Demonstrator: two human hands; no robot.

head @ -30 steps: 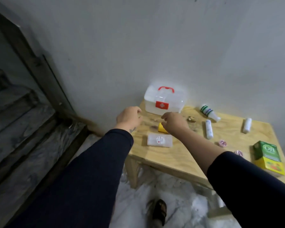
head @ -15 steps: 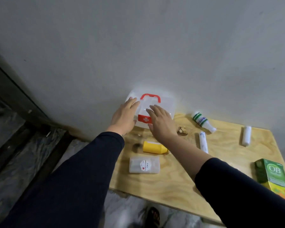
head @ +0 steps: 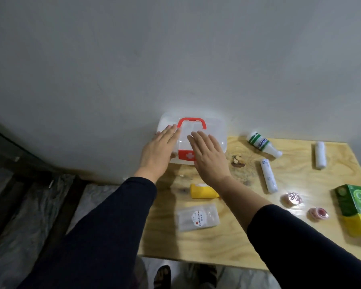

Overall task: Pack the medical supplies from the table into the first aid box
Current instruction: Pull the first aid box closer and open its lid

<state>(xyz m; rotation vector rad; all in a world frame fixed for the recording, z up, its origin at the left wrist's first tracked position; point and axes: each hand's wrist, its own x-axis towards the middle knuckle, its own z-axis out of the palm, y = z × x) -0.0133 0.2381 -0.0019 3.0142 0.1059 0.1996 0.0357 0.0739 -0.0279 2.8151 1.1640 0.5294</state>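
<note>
A clear first aid box with a red handle and a red cross latch stands closed at the table's far left corner against the wall. My left hand lies flat on its left side, fingers extended. My right hand rests flat over its front and lid, covering part of the latch. On the wooden table lie a yellow box, a clear packet, a green-striped white bottle, two white bandage rolls, two pink tape rolls and a green-yellow carton.
A small brown object lies just right of the first aid box. A grey wall rises directly behind the table. Dark stone steps drop away on the left. A sandalled foot shows below the table's near edge.
Both hands have moved forward from above the table onto the first aid box, fingers now spread flat on it. The view has tilted closer over the table.
</note>
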